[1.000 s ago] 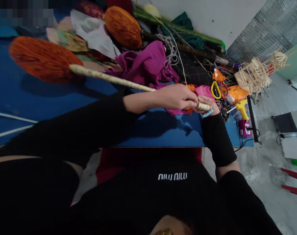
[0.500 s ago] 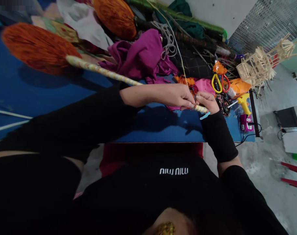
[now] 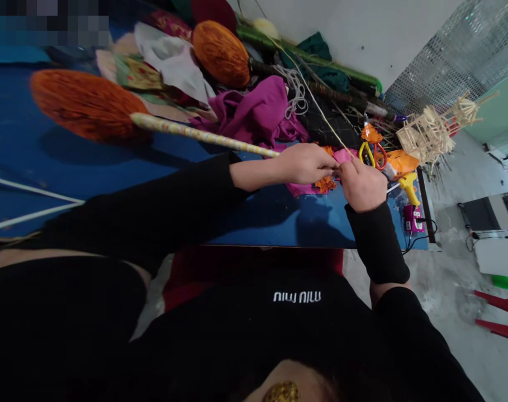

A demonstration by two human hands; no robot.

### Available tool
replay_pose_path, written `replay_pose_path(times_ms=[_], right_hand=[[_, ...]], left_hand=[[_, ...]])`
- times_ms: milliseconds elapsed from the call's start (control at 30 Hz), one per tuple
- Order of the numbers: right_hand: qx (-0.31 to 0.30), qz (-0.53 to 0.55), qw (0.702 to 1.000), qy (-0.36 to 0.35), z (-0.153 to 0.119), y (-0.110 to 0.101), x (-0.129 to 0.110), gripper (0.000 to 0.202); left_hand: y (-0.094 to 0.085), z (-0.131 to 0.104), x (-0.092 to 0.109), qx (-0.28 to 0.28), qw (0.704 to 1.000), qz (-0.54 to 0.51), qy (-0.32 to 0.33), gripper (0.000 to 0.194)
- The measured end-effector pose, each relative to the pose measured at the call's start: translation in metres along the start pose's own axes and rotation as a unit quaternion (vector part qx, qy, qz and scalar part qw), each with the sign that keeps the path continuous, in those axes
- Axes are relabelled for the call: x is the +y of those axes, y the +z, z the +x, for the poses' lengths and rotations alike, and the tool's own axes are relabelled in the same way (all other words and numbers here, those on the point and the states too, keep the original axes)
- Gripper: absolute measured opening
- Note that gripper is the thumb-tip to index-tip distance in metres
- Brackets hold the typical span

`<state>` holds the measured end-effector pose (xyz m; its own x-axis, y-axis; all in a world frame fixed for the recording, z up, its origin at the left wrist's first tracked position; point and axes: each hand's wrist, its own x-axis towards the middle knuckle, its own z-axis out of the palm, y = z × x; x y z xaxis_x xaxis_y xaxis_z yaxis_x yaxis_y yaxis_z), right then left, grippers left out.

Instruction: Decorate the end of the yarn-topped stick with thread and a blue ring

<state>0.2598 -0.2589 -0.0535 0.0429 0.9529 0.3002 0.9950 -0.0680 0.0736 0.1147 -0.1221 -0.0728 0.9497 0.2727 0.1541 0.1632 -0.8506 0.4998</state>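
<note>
Stick (image 3: 203, 134): slender, banded pale yellow-white; plump, wrinkled orange head (image 3: 88, 106) | left hand (image 3: 306, 163): gripping it near one end | right hand (image 3: 365, 185): pinching pale string (image 3: 317, 104)

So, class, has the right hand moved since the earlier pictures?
Yes. Judged against the yellow glue gun, the right hand has shifted toward it, narrowing the gap between them.

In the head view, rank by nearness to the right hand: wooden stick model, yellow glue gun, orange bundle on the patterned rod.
1. Yellow glue gun: right of the right hand.
2. Wooden stick model: farther right, higher in view.
3. Orange bundle: far left.
</note>
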Motion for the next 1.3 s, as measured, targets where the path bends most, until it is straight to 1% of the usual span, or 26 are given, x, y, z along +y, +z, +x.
replay_pose_path(times_ms=[100,167,200,233,300,367,400,533,600,700,800,867,933,1000,1067,1100,1133,1200,1233,1300], right_hand=[[0.059,-0.036,0.997,0.043,-0.006,-0.005,-0.002,0.033],[0.106,-0.052,0.989,0.086,-0.011,-0.007,0.0,0.033],[0.117,-0.058,0.986,0.105,-0.013,-0.007,0.0,0.032],[0.114,-0.06,0.985,0.117,-0.015,-0.008,-0.001,0.031],[0.08,-0.05,0.988,0.125,-0.018,-0.009,-0.004,0.033],[0.054,-0.018,0.992,0.113,-0.021,-0.008,-0.007,0.033],[0.056,0.0,0.994,0.099,-0.022,-0.006,-0.009,0.033],[0.097,0.053,0.993,0.048,-0.024,0.006,-0.012,0.034],[0.104,0.089,0.989,0.058,-0.026,0.014,-0.013,0.034],[0.112,0.167,0.975,0.094,-0.028,0.027,-0.013,0.034],[0.122,0.261,0.95,0.118,-0.029,0.039,-0.013,0.033],[0.122,0.345,0.921,0.132,-0.027,0.046,-0.012,0.035],[0.113,0.437,0.879,0.152,-0.022,0.053,-0.01,0.038],[0.091,0.518,0.833,0.175,-0.018,0.059,-0.007,0.04],[0.072,0.575,0.792,0.194,-0.014,0.067,-0.004,0.041],[0.068,0.594,0.777,0.198,-0.013,0.071,-0.002,0.041],[0.068,0.607,0.766,0.2,-0.012,0.076,0.0,0.04],[0.071,0.622,0.754,0.198,-0.012,0.083,0.003,0.036],[0.072,0.626,0.752,0.194,-0.011,0.085,0.005,0.034],[0.053,0.625,0.758,0.178,-0.009,0.085,0.008,0.03]], left_hand=[[-0.004,-0.003,0.002,0.064,0.997,0.036,0.001,0.042],[-0.007,-0.005,0.005,0.084,0.994,0.066,-0.01,0.045],[-0.007,-0.006,0.007,0.09,0.992,0.082,-0.018,0.046],[-0.008,-0.007,0.008,0.094,0.991,0.095,-0.025,0.046],[-0.007,-0.008,0.011,0.101,0.988,0.114,-0.034,0.047],[-0.006,-0.008,0.012,0.105,0.985,0.126,-0.043,0.048],[-0.005,-0.008,0.012,0.107,0.985,0.13,-0.047,0.048],[-0.006,-0.008,0.012,0.111,0.984,0.13,-0.049,0.048],[-0.007,-0.008,0.012,0.112,0.984,0.126,-0.057,0.048],[-0.009,-0.008,0.012,0.119,0.984,0.115,-0.072,0.047],[-0.011,-0.01,0.012,0.133,0.985,0.087,-0.072,0.044],[-0.012,-0.011,0.011,0.132,0.987,0.062,-0.071,0.042],[-0.014,-0.011,0.01,0.118,0.99,0.035,-0.069,0.041],[-0.016,-0.011,0.009,0.101,0.993,0.011,-0.068,0.039],[-0.018,-0.01,0.009,0.083,0.994,-0.007,-0.069,0.037],[-0.018,-0.01,0.009,0.072,0.995,-0.013,-0.069,0.037],[-0.019,-0.01,0.009,0.061,0.996,-0.018,-0.068,0.037],[-0.021,-0.009,0.008,0.04,0.997,-0.031,-0.058,0.037],[-0.022,-0.009,0.008,0.029,0.998,-0.039,-0.05,0.037],[-0.024,-0.009,0.007,0.009,0.998,-0.059,-0.032,0.036]])
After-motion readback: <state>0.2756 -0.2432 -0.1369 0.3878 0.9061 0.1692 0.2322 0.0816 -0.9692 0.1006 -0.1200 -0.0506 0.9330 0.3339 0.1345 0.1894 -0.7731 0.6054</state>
